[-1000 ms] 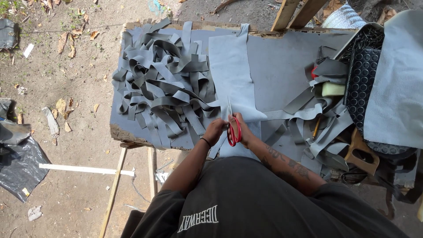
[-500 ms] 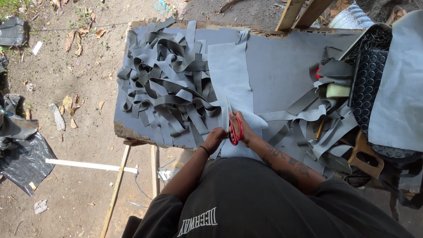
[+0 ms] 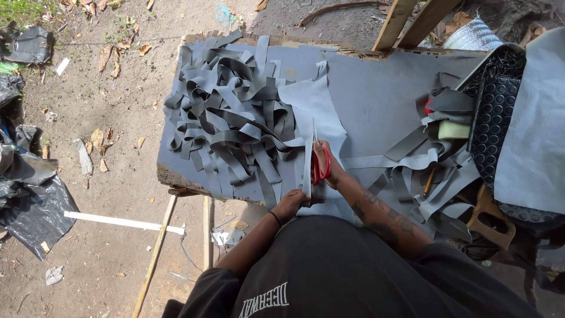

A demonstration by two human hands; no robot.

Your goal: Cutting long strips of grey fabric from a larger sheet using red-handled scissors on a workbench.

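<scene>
My right hand grips red-handled scissors whose blades point away from me into a grey sheet of material lying on the table. My left hand pinches the near end of the narrow grey strip that runs along the left of the blades. A big tangled pile of grey strips lies just left of the sheet.
The grey-covered table stands on bare dirt. At its right are loose grey offcuts, a yellow-green block, a black studded mat and a pale sheet. A wooden piece sits at the near right corner. Black plastic lies on the ground at left.
The scissors have advanced a little farther up the grey sheet, lengthening the strip. My left hand stays at the strip's near end.
</scene>
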